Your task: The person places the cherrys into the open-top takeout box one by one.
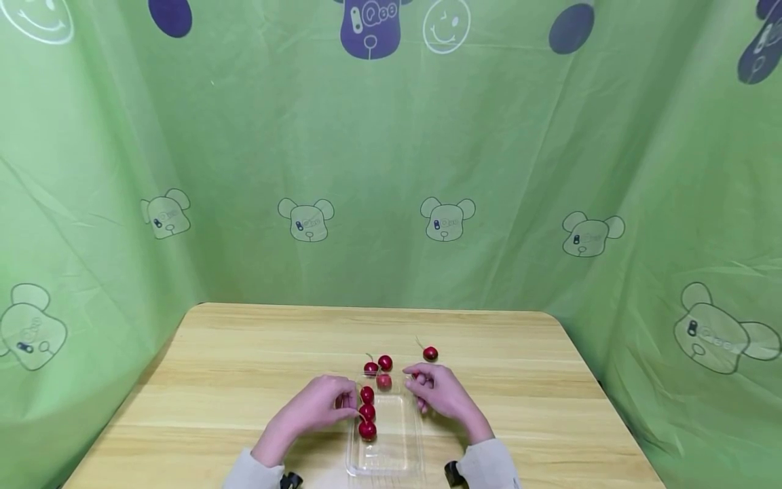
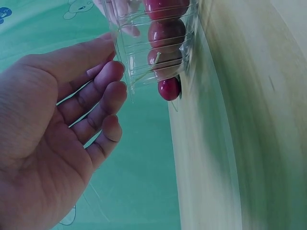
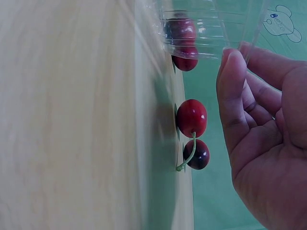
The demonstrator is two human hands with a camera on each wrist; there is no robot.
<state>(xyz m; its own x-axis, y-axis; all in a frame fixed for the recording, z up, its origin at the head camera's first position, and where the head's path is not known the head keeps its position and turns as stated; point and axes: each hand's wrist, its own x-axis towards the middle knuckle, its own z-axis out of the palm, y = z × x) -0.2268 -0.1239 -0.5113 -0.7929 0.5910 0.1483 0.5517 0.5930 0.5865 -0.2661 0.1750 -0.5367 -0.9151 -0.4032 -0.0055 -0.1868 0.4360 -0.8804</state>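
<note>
A clear plastic container (image 1: 397, 445) sits on the table between my hands. Several red cherries (image 1: 367, 411) with stems stand in a row inside it, along its left wall. My left hand (image 1: 324, 405) holds the container's left rim with thumb and fingertips, the other fingers loosely bent in the left wrist view. At the far right corner, my right hand (image 1: 442, 392) pinches the rim between thumb and finger. A paler cherry (image 1: 383, 382) shows at the container's far end, seemingly through the plastic.
Two cherries (image 1: 385, 363) lie just beyond the container. Farther right is a single stemmed cherry (image 1: 430, 353); another is partly hidden by my right hand. The wooden table (image 1: 256, 353) ends at a green printed curtain (image 1: 379, 272).
</note>
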